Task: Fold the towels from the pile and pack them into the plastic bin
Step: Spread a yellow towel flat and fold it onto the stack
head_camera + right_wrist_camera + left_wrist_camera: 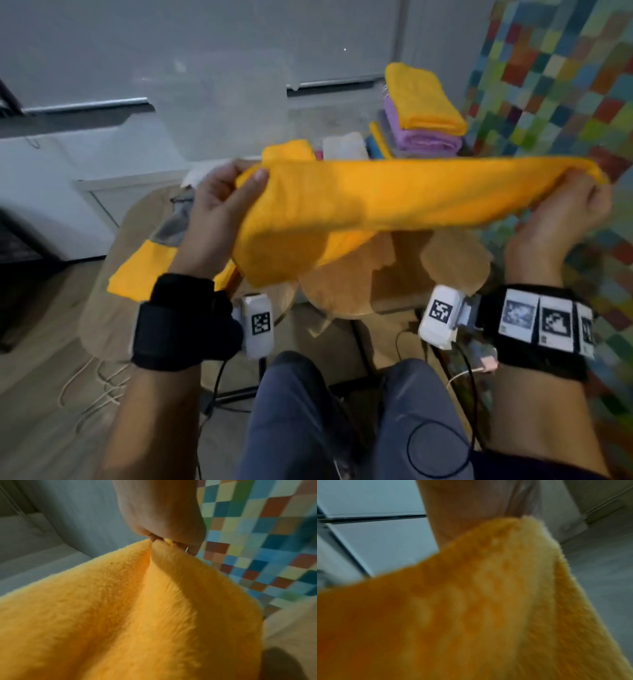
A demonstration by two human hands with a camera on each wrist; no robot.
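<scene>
An orange towel is stretched in the air between my two hands, above a small wooden table. My left hand pinches its left end, thumb on top. My right hand grips the right corner in curled fingers. Both wrist views are mostly filled by that orange towel, with the left hand and right hand above it. A clear plastic bin stands at the back of the table. A stack of folded towels, orange over purple, sits at the back right.
Another orange towel and a grey one lie at the left of the table. A white folded towel lies behind the held one. A wall of coloured squares is on the right. Cables lie on the floor.
</scene>
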